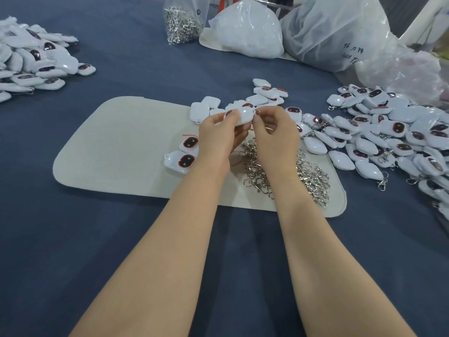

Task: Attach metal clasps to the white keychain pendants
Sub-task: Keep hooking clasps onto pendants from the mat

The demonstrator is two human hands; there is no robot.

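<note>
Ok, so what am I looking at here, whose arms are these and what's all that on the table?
No machine here: one camera worn on a person's head looks down at their bare arms. The left hand holds a white pendant; the fingers of the right hand pinch at its corner. Below them, on a pale mat, lie loose metal clasps. A heap of pendants, some with clasps, sits at right, another heap far left, a bag of clasps at the back, all on blue cloth.

white pendants point(244, 115), navy tablecloth point(136, 66), cream mat point(116, 152)
</note>
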